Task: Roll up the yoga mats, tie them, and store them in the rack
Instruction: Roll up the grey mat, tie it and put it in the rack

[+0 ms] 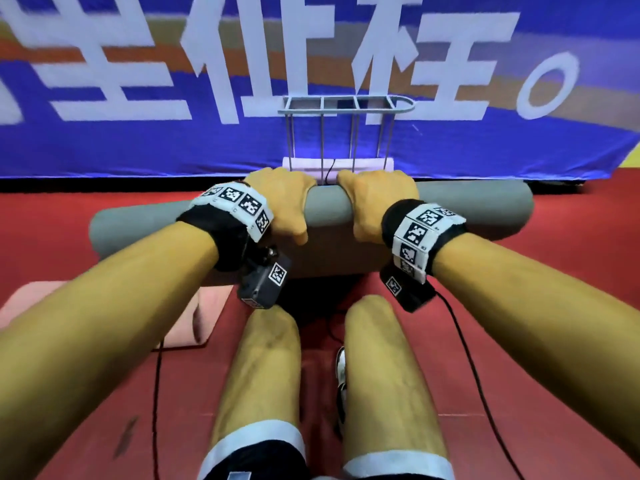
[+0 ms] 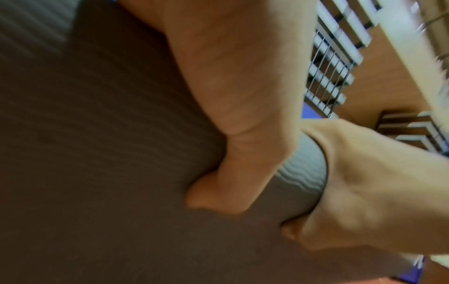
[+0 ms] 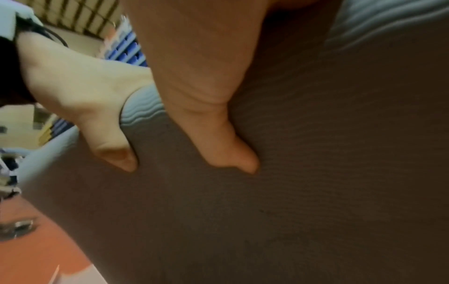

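Right now your left hand (image 1: 280,199) and right hand (image 1: 375,202) both curl over the rolled grey mat (image 1: 467,209), thumbs pressed beneath, side by side at its middle. It lies across the red floor (image 1: 554,306), seemingly just before the rack (image 1: 341,129).

Grey mat (image 1: 467,206): rolled into a long tube with a ribbed surface, lying crosswise on the red floor, its near flap not yet wound in; gripped at the middle.
Pink mat (image 1: 194,317): lay flat on the floor at the near left, partly hidden behind the forearm.
Rack (image 1: 343,109): pale metal frame with thin upright bars, standing just beyond the grey roll, against the blue banner.
Pale roll (image 1: 304,164): lay at the foot of the rack.
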A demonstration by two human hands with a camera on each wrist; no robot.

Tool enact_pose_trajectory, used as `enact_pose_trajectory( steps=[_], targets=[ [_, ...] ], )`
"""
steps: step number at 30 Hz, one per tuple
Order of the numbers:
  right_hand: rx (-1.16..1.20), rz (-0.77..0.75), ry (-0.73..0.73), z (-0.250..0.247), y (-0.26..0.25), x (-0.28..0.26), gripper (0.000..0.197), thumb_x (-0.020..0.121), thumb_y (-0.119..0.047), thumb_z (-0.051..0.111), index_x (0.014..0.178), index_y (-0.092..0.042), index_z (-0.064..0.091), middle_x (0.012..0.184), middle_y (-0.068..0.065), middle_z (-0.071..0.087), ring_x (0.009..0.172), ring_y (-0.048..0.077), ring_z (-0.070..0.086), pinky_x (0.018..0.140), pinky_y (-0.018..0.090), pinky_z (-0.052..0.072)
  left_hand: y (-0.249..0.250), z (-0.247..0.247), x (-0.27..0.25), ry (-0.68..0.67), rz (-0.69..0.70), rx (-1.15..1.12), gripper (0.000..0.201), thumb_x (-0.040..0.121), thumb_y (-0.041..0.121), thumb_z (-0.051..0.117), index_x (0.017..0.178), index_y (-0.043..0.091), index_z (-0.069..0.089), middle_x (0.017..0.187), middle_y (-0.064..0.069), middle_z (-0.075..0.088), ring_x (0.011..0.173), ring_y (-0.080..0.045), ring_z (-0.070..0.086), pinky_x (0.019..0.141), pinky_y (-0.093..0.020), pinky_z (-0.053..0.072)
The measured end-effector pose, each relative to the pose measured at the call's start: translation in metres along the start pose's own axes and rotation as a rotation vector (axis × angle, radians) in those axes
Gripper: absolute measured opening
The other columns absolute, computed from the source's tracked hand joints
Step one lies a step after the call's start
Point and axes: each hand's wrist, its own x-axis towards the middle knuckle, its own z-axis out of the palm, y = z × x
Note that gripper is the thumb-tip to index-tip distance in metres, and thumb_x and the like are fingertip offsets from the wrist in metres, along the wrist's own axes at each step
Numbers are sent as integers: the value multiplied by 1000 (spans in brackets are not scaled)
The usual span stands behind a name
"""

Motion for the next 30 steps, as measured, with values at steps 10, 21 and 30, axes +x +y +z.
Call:
enact_pose_trajectory(
  steps=[10, 21, 30],
  targets=[
    [40, -57, -575, 71, -25, -110, 64, 52, -47, 91, 103, -36, 54, 87, -10, 63, 69, 21, 57, 68, 29, 48, 67, 102, -78, -475, 108, -24, 40, 73, 32, 86, 108, 25, 71, 92, 8, 68, 91, -16, 70, 79, -27, 55],
    [283, -35, -798, 115, -24, -101, 61, 42, -30, 86, 97, -29, 58, 79, -6, 69, 72, 18, 68, 68, 39, 62, 60, 156, -107, -271, 215, -35, 81, 59, 59, 79, 125, 29, 43, 113, 4, 56, 104, -25, 61, 83, -41, 49],
    [316, -35, -774, 112, -31, -91, 59, 43, -34, 90, 95, -28, 62, 89, -5, 70, 82, 18, 67, 72, 39, 61, 59, 160, -95, -305, 68, -34, 68, 56, 55, 82, 108, 31, 44, 95, 5, 62, 90, -29, 65, 69, -36, 46]
  ],
)
